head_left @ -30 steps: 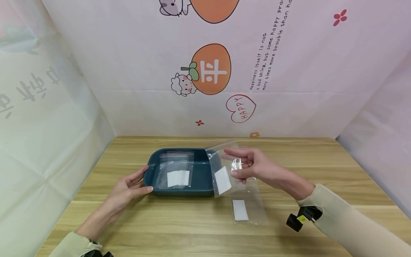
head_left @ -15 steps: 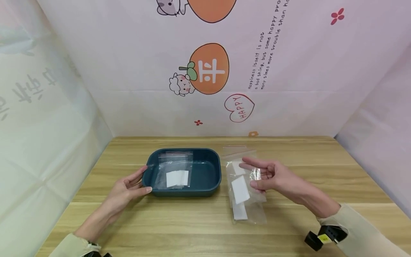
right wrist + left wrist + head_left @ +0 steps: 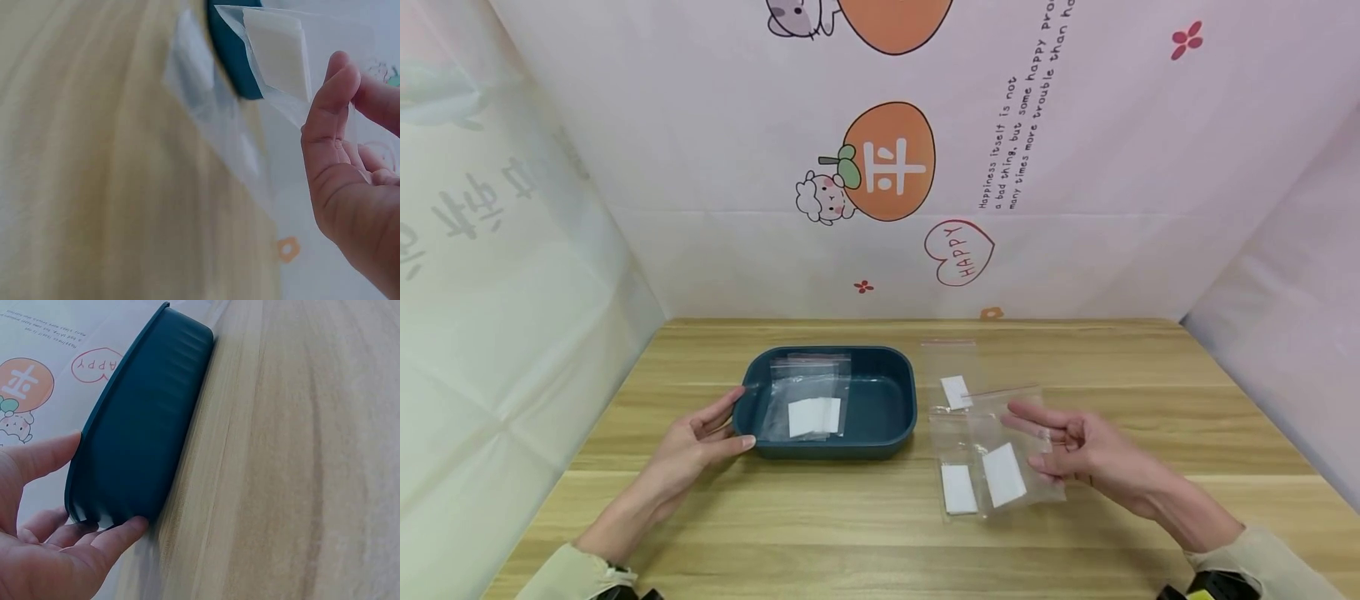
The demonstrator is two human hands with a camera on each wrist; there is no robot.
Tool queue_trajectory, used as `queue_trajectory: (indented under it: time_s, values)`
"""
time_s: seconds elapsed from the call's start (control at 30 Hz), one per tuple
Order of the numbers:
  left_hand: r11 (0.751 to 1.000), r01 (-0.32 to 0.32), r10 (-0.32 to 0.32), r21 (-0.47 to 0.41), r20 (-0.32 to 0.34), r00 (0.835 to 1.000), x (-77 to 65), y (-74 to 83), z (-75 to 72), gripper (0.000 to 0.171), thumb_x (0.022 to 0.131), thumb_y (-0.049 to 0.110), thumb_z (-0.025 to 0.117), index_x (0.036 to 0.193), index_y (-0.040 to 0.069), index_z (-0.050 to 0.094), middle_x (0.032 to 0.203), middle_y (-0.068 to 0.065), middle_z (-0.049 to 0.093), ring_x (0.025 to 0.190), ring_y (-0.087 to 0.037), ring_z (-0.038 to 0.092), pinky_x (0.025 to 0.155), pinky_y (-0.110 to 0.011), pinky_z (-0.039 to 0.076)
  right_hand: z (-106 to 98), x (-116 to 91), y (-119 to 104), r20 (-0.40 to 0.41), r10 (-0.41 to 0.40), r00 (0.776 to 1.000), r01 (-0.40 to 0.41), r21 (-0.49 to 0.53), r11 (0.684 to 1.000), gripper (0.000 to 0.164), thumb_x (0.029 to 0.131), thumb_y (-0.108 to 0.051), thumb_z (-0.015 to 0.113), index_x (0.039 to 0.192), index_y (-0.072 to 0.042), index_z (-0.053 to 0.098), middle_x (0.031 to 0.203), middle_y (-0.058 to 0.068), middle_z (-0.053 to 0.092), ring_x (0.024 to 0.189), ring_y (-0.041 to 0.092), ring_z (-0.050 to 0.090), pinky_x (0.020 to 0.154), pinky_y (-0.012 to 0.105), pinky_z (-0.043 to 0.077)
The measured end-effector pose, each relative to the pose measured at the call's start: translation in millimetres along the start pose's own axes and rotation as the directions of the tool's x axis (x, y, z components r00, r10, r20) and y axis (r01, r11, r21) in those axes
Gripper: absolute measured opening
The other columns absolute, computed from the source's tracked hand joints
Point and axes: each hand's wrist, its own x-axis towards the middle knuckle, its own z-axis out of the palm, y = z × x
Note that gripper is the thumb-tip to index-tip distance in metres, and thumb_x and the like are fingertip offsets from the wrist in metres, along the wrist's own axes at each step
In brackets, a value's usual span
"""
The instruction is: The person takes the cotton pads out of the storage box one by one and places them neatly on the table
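My left hand [image 3: 696, 446] holds the left end of a dark teal plastic tray [image 3: 898, 446], thumb at the near corner and fingers round the far one. In the left wrist view, fingertips [image 3: 137, 526] touch the tray's outer wall [image 3: 140, 412]. My right hand [image 3: 1093, 458] pinches the right edge of a clear zip bag [image 3: 988, 417] with a white card [image 3: 1003, 475] inside. The right wrist view has this bag [image 3: 331, 59] raised between thumb and fingers. Left of it, two similar bags lie on the table, with a far white card [image 3: 956, 392] and a near white card [image 3: 958, 489] inside.
Several clear zip bags with white cards [image 3: 812, 418] lie overlapping in the left half of the tray. The wooden table [image 3: 820, 533] meets a printed white curtain [image 3: 737, 267] at the back; plain curtains hang on both sides.
My right hand has carried the zip bag from over the tray's right edge rightward and toward me, beyond the two bags on the table. The left hand and tray keep their place.
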Motion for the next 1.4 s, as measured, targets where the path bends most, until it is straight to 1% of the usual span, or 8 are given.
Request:
queue_trajectory:
  time_s: [0.13, 0.27, 0.47, 0.63, 0.8, 0.9, 1.03, 1.4]
  values:
    - [1.0, 0.003, -0.003, 0.0, -0.004, 1.0, 0.6, -0.4, 0.1, 0.088, 0.094, 0.014, 0.081, 0.166, 0.009, 0.031, 0.172, -0.015, 0.022, 0.153, -0.042, 0.028, 0.111, -0.026, 0.04, -8, -6, 14, 0.013, 0.01, 1.0, -0.011, 0.034, 0.999, 0.077, 0.102, 0.003, 0.063, 0.164, 0.007, 0.017, 0.162, 0.005, 0.045, 0.073, 0.004, 0.058, 0.066, 0.021, 0.055]
    - [1.0, 0.012, -0.012, -0.001, -0.008, 1.0, 0.8, -0.7, -0.5, 0.088, 0.094, 0.015, 0.081, 0.166, 0.01, 0.031, 0.172, -0.015, 0.022, 0.153, -0.042, 0.029, 0.11, -0.025, 0.041, -14, -8, 23, 0.02, 0.002, 1.0, -0.003, 0.044, 0.999, 0.076, 0.102, 0.004, 0.062, 0.162, 0.011, 0.017, 0.162, 0.005, 0.045, 0.076, 0.007, 0.061, 0.066, 0.022, 0.055]
    - [1.0, 0.013, -0.013, -0.006, -0.005, 1.0, -0.1, -0.6, -0.3, 0.088, 0.094, 0.014, 0.082, 0.166, 0.01, 0.031, 0.172, -0.015, 0.022, 0.153, -0.042, 0.029, 0.11, -0.027, 0.041, -24, -12, 34, 0.03, -0.003, 1.0, 0.002, 0.05, 0.999, 0.077, 0.1, 0.007, 0.063, 0.161, 0.012, 0.017, 0.161, 0.006, 0.047, 0.077, 0.01, 0.064, 0.067, 0.023, 0.057]
    - [1.0, 0.006, -0.006, -0.007, -0.001, 1.0, -0.5, -0.8, -0.3, 0.088, 0.094, 0.014, 0.081, 0.166, 0.009, 0.03, 0.172, -0.015, 0.022, 0.153, -0.042, 0.028, 0.11, -0.026, 0.041, -29, -14, 38, 0.027, -0.013, 1.0, 0.014, -0.025, 1.0, 0.079, 0.097, 0.006, 0.067, 0.161, 0.013, 0.02, 0.159, 0.008, 0.05, 0.073, 0.011, 0.064, 0.065, 0.025, 0.059]
    - [1.0, 0.002, -0.002, -0.006, 0.001, 1.0, -0.3, -1.0, -0.8, 0.088, 0.095, 0.015, 0.081, 0.167, 0.009, 0.03, 0.172, -0.015, 0.021, 0.153, -0.043, 0.027, 0.109, -0.025, 0.042, -33, -13, 38, 0.018, -0.009, 1.0, 0.011, -0.129, 0.992, 0.08, 0.097, 0.003, 0.07, 0.161, 0.011, 0.023, 0.157, 0.029, 0.045, 0.066, 0.014, 0.065, 0.059, 0.029, 0.059]
    - [1.0, 0.0, 0.0, -0.005, 0.004, 1.0, -0.1, -1.4, -1.0, 0.089, 0.095, 0.015, 0.081, 0.167, 0.009, 0.03, 0.172, -0.015, 0.021, 0.153, -0.043, 0.028, 0.11, -0.026, 0.042, -36, -13, 37, 0.007, 0.009, 1.0, -0.008, -0.162, 0.987, 0.079, 0.096, 0.003, 0.07, 0.161, 0.01, 0.024, 0.148, 0.036, 0.05, 0.066, 0.018, 0.067, 0.058, 0.031, 0.059]
    - [1.0, -0.001, 0.001, -0.012, 0.006, 1.0, 0.2, -2.1, -0.7, 0.089, 0.094, 0.013, 0.081, 0.166, 0.007, 0.03, 0.172, -0.014, 0.021, 0.153, -0.042, 0.028, 0.111, -0.028, 0.041, -39, -12, 36, -0.022, 0.044, 0.999, -0.047, -0.184, 0.982, 0.079, 0.095, 0.002, 0.07, 0.16, 0.011, 0.026, 0.137, 0.031, 0.061, 0.069, 0.021, 0.069, 0.058, 0.033, 0.059]
    - [1.0, 0.018, -0.018, -0.012, 0.008, 1.0, -0.2, 0.1, -0.5, 0.088, 0.095, 0.014, 0.08, 0.167, 0.012, 0.031, 0.172, -0.018, 0.019, 0.152, -0.046, 0.027, 0.109, -0.028, 0.044, -38, -11, 34, -0.097, 0.094, 0.991, -0.118, -0.277, 0.954, 0.079, 0.092, -0.002, 0.076, 0.157, 0.012, 0.033, 0.129, 0.025, 0.07, 0.071, 0.024, 0.07, 0.057, 0.036, 0.06]
